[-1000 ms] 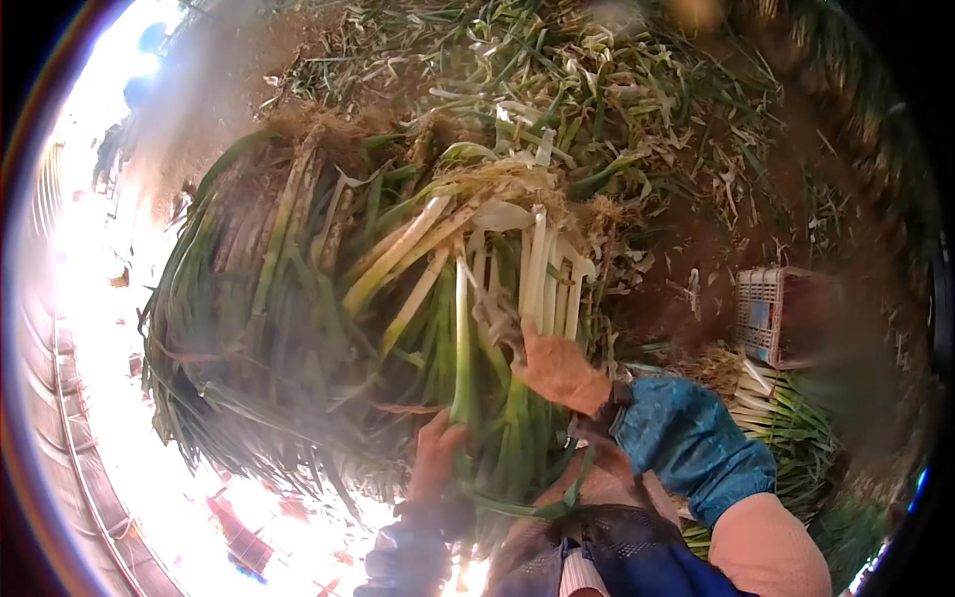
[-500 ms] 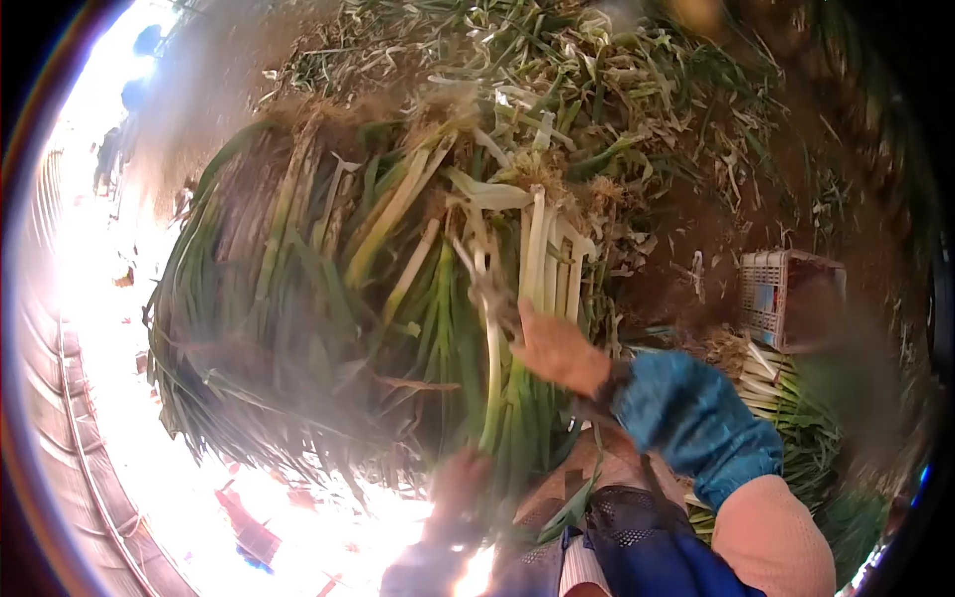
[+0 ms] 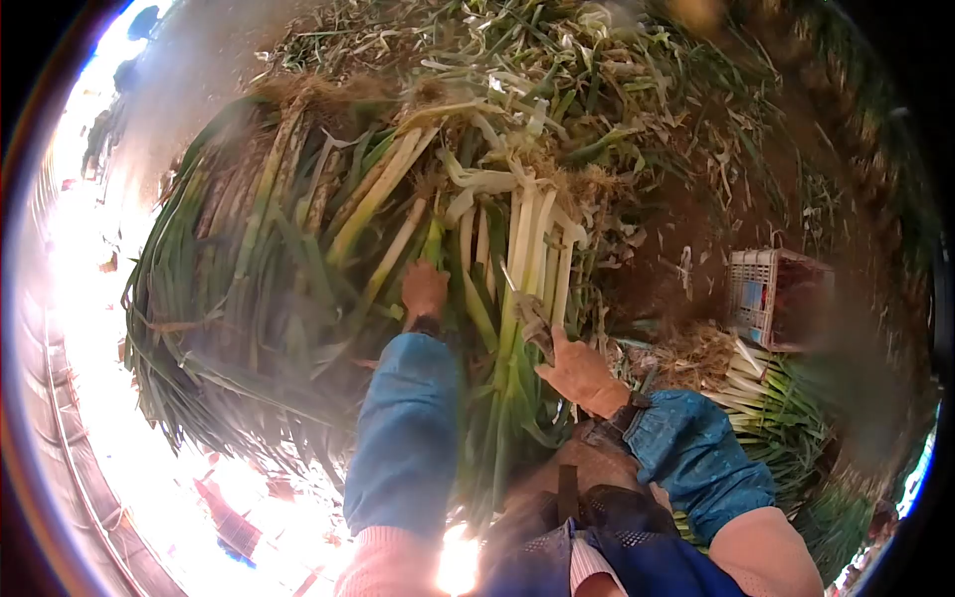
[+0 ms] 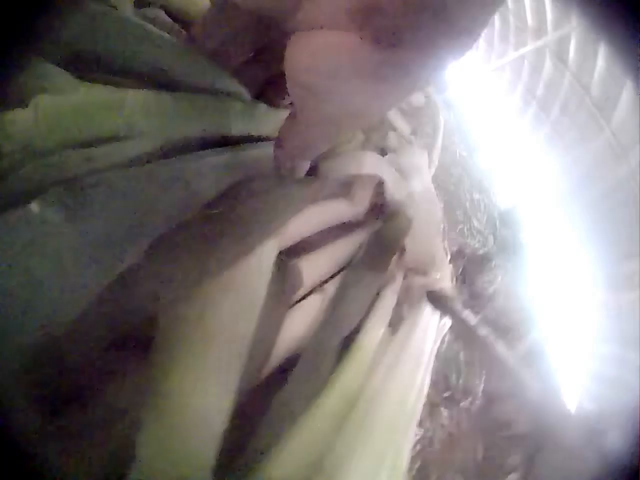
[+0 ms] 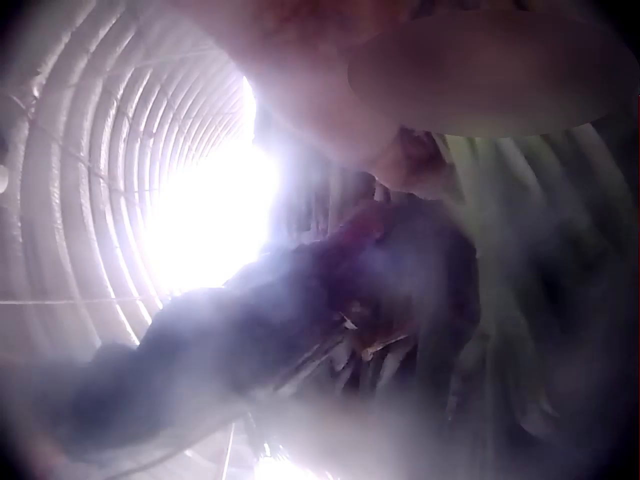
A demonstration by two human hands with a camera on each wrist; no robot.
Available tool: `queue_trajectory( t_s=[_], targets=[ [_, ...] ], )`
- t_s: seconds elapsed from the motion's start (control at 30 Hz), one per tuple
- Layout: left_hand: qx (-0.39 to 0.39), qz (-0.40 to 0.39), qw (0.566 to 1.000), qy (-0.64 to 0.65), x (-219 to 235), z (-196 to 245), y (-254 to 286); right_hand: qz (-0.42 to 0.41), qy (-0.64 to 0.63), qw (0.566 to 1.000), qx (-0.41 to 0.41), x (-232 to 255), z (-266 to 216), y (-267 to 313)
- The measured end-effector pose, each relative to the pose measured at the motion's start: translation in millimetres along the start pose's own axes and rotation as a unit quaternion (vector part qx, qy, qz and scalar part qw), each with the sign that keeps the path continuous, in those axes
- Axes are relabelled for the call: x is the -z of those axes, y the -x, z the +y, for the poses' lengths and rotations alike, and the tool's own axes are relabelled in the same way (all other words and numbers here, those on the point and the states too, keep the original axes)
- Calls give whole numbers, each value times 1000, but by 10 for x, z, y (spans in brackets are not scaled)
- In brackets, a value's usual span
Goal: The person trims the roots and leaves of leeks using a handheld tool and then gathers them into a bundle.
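Currently, left hand (image 3: 425, 291) grips the leek pile (image 3: 298, 259) while right hand (image 3: 577, 370), apart, pinches a small knife (image 3: 530, 316) for trimming.

Smooth, waxy leek stalks (image 3: 517, 249) gleaming white, matt blue cloth sleeve (image 3: 408, 428) lying beside them, pale plastic lattice crate (image 3: 761, 294) sitting on rough soil (image 3: 686, 249)

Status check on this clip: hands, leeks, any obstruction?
Left hand reaching into piled green-and-white leeks. Right hand grips knife-like tool; blurred. Nothing blocking.
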State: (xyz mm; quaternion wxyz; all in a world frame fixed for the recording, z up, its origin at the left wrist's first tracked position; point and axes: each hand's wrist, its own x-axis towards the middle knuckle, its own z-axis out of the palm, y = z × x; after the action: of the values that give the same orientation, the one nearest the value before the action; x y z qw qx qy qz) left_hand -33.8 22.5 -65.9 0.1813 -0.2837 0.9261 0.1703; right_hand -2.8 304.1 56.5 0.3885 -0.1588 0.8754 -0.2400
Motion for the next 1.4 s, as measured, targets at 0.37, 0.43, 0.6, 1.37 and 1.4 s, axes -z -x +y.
queue_trajectory(
  t_s=[0.37,0.43,0.6,1.37,1.4],
  targets=[
    [79,-173,919,346,-62,-550,928,-135,-56,989,33,-232,-389,625],
    [25,-100,951,292,-199,-544,1129,-149,-79,985,31,-321,-393,686],
    [49,80,981,172,-157,-204,1514,-143,-63,988,20,-394,-440,624],
    [151,-77,978,118,127,-541,2369,-28,-37,996,72,-618,-474,17],
    [140,-67,981,116,110,-597,2451,-6,-28,996,87,-622,-469,-105]
  ],
)
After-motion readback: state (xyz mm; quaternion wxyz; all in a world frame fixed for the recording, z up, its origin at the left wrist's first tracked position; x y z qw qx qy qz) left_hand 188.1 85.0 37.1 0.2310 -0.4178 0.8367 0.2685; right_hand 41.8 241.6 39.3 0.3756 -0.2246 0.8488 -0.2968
